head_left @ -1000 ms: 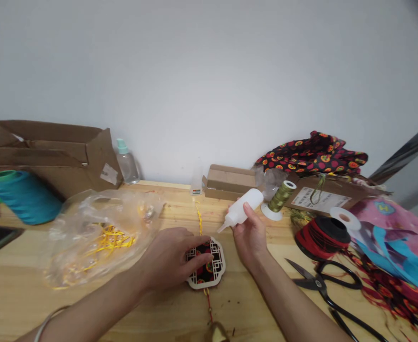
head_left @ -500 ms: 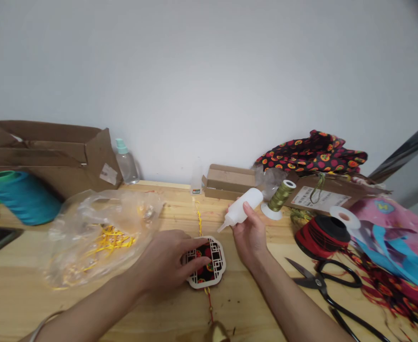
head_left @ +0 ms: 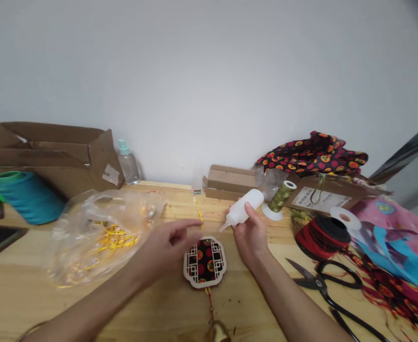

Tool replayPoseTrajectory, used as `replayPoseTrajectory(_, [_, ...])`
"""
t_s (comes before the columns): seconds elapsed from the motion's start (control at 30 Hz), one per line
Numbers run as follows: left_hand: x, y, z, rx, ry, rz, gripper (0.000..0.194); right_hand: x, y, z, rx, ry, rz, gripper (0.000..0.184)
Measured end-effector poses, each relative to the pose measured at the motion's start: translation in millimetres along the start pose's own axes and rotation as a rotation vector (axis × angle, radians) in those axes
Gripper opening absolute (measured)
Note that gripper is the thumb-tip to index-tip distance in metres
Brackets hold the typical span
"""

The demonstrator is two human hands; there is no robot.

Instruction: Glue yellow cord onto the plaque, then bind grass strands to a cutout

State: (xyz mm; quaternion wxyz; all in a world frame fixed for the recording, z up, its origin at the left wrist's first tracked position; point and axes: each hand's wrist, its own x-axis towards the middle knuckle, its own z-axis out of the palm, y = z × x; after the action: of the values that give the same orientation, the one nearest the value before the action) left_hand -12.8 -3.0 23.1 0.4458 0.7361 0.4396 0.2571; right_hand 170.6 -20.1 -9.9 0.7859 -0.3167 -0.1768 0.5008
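A scalloped pendant (head_left: 206, 262), with a pale lattice frame and black patterned fabric in its middle, lies flat on the wooden table. A yellow cord (head_left: 199, 211) runs from its top. Below it hangs a red-and-yellow cord (head_left: 210, 300) leading to a brass bell (head_left: 219, 331), partly cut off by the lower edge. Just over the pendant's upper left is my left hand (head_left: 175, 242), slightly blurred, fingers apart and holding nothing. My right hand (head_left: 251, 235) is wrapped round a white squeeze bottle (head_left: 245, 207); its thin nozzle tilts down-left, apart from the pendant.
Black scissors (head_left: 318, 283) lie at the right, beside a red cord spool (head_left: 321, 237) and blue ribbon. An olive thread spool (head_left: 282, 197) stands behind my right hand. On the left are a plastic bag (head_left: 88, 213), a blue thread cone (head_left: 29, 199) and a cardboard box (head_left: 59, 161).
My left hand has lifted off the pendant and moved up and left, uncovering its left side. My right hand and the bottle have barely moved.
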Motion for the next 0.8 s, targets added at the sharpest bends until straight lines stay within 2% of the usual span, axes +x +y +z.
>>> replayPoseTrajectory(0.1, [0, 1, -15.7, -0.778, 0.011, -0.394, 0.01, 0, 0, 0, 0.007, 0.001, -0.004, 0.014])
replayPoseTrajectory(0.13, [-1, 0, -20.8, -0.961, 0.01, -0.489, 0.012, 0, 0, 0, 0.009, 0.001, -0.002, 0.015])
replayPoseTrajectory(0.2, [-5, 0, -27.9, -1.172, 0.051, -0.594, 0.026, 0, 0, 0, 0.012, -0.001, 0.002, 0.015])
replayPoseTrajectory(0.3, [-14, 2, -28.5, -1.267, 0.13, -0.601, 0.035, 0, 0, -1, 0.016, -0.003, 0.0, 0.015])
replayPoseTrajectory(0.47, [-17, 5, -14.7, -1.263, 0.16, -0.566, 0.024, 1, 2, -3, 0.006, -0.004, -0.012, 0.014])
replayPoseTrajectory(0.6, [-9, -6, -5.1, -1.249, 0.19, -0.541, 0.018, 1, 4, -3, -0.03, -0.022, -0.03, 0.015])
replayPoseTrajectory(0.8, [-9, -18, -4.1, -1.252, 0.027, -0.498, 0.017, -3, 6, 1, -0.096, -0.055, -0.045, 0.018])
